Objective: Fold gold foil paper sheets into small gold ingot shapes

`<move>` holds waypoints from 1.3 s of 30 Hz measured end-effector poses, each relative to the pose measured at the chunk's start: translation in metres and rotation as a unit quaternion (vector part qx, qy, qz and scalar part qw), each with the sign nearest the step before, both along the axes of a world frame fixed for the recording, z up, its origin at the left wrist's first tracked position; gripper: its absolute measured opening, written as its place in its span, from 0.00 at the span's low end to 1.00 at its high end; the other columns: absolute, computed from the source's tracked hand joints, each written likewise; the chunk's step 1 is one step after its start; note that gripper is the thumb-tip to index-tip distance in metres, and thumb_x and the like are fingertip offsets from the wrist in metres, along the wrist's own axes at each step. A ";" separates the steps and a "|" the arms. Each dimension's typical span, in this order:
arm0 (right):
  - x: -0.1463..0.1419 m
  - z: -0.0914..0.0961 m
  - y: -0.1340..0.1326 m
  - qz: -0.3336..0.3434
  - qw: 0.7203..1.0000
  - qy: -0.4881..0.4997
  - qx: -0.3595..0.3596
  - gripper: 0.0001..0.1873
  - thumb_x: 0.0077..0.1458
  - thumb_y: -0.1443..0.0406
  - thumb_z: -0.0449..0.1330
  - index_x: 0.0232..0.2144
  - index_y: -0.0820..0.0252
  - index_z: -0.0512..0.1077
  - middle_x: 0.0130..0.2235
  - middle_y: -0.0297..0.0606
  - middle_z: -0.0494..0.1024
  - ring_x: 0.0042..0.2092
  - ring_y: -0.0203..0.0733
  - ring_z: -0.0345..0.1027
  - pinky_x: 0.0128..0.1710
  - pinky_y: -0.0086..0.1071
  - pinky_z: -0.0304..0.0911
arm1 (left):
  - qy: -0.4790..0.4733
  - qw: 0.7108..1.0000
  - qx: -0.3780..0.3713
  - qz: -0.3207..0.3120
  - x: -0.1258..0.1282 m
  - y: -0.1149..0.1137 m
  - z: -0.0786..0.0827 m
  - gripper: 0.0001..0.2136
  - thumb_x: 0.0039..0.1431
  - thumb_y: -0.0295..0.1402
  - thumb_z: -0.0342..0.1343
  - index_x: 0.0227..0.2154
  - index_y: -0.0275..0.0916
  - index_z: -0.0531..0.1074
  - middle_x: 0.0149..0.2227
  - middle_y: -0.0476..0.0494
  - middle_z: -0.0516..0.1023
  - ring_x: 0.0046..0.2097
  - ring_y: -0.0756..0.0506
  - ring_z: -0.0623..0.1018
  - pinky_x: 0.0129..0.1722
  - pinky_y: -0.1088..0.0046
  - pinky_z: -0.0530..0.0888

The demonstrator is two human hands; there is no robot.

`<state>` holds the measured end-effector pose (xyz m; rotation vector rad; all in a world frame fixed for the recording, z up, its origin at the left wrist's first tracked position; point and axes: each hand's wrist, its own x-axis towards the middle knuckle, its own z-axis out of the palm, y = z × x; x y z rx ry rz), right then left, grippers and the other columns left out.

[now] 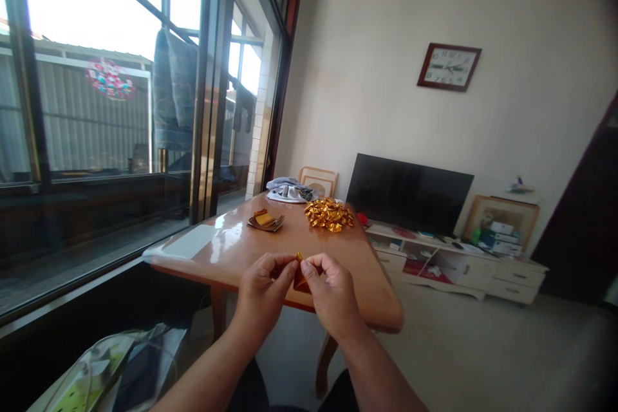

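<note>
My left hand [261, 290] and my right hand [331, 290] meet above the near edge of the wooden table [232, 248], fingers pinched together. Between them they hold a small folded piece of gold foil paper [300, 278], mostly hidden by the fingers. Farther back on the table lies a heap of folded gold foil pieces [329, 214]. To its left sits a small stack of flat gold sheets [265, 221].
A grey cloth bundle [288, 190] lies at the table's far end. Large windows [96, 109] run along the left. A dark television [408, 192] stands on a white low cabinet [463, 267] at the right. A wall clock [449, 67] hangs above. Bags [111, 367] lie at lower left.
</note>
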<state>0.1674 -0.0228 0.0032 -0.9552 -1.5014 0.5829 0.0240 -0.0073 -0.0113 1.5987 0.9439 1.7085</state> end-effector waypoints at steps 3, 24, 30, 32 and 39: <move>0.000 -0.004 0.003 -0.034 0.998 -0.036 0.029 0.13 0.63 0.57 0.59 0.31 0.58 0.75 0.30 0.37 0.78 0.34 0.41 0.73 0.37 0.33 0.67 | -0.036 0.999 -0.022 -0.029 0.003 0.000 0.004 0.10 0.56 0.39 0.64 0.36 0.38 0.80 0.32 0.44 0.82 0.34 0.44 0.79 0.35 0.71 0.75; -0.008 -0.005 0.000 -0.189 0.945 -0.210 0.167 0.07 0.61 0.67 0.60 0.29 0.57 0.72 0.30 0.35 0.77 0.37 0.43 0.66 0.42 0.35 0.54 | -0.078 0.995 -0.061 -0.029 0.009 0.003 0.001 0.11 0.55 0.39 0.64 0.29 0.36 0.74 0.28 0.48 0.76 0.33 0.48 0.72 0.33 0.75 0.68; -0.007 -0.007 0.001 -0.171 0.949 -0.210 0.163 0.08 0.61 0.68 0.60 0.28 0.57 0.71 0.30 0.35 0.77 0.37 0.44 0.65 0.41 0.35 0.54 | -0.145 0.978 -0.107 -0.101 0.008 0.004 -0.001 0.10 0.55 0.39 0.64 0.30 0.36 0.74 0.28 0.51 0.71 0.31 0.52 0.66 0.32 0.77 0.63; -0.006 -0.008 0.002 -0.164 0.950 -0.209 0.164 0.07 0.61 0.68 0.60 0.29 0.57 0.72 0.31 0.35 0.77 0.37 0.44 0.65 0.41 0.35 0.55 | -0.154 0.974 -0.122 -0.109 0.007 0.006 -0.001 0.10 0.55 0.38 0.64 0.29 0.36 0.73 0.27 0.52 0.69 0.30 0.52 0.63 0.31 0.77 0.62; -0.006 -0.009 0.001 -0.138 0.952 -0.214 0.170 0.06 0.62 0.66 0.60 0.31 0.56 0.73 0.32 0.35 0.78 0.38 0.44 0.66 0.41 0.35 0.56 | -0.155 0.972 -0.113 -0.136 0.002 0.010 -0.003 0.09 0.57 0.34 0.60 0.25 0.38 0.69 0.25 0.53 0.64 0.30 0.51 0.62 0.32 0.75 0.62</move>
